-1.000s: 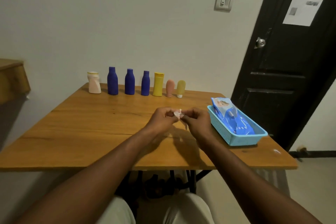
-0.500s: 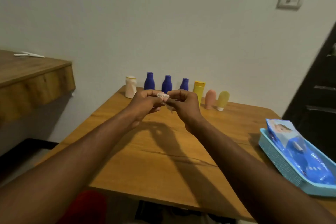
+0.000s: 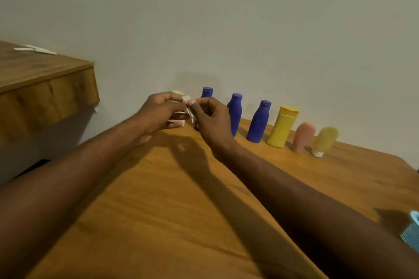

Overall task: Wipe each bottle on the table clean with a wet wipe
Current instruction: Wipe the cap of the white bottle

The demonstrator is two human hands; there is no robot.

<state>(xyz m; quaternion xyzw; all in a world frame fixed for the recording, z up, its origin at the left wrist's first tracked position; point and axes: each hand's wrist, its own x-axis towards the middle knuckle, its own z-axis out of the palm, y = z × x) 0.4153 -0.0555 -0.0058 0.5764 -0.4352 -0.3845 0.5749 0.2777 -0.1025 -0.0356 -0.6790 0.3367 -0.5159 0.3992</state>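
A row of bottles stands along the wall at the back of the wooden table (image 3: 172, 222): three blue bottles (image 3: 259, 121), a yellow bottle (image 3: 282, 125), a pink tube (image 3: 302, 136) and a pale yellow tube (image 3: 324, 141). My left hand (image 3: 158, 113) and my right hand (image 3: 212, 118) are raised together in front of the row's left end, both pinching a small folded white wet wipe (image 3: 188, 105). The hands hide most of the cream bottle (image 3: 178, 92) and part of the leftmost blue bottle.
A raised wooden ledge (image 3: 47, 81) juts out at the left with a white strip (image 3: 34, 50) lying on it. A corner of the light blue basket (image 3: 411, 232) shows at the right edge. The wall stands right behind the bottles.
My view has swung left and closer to the bottles. Both hands, still pinching the wipe, have moved toward the left end of the row. The basket has slid almost out of view.
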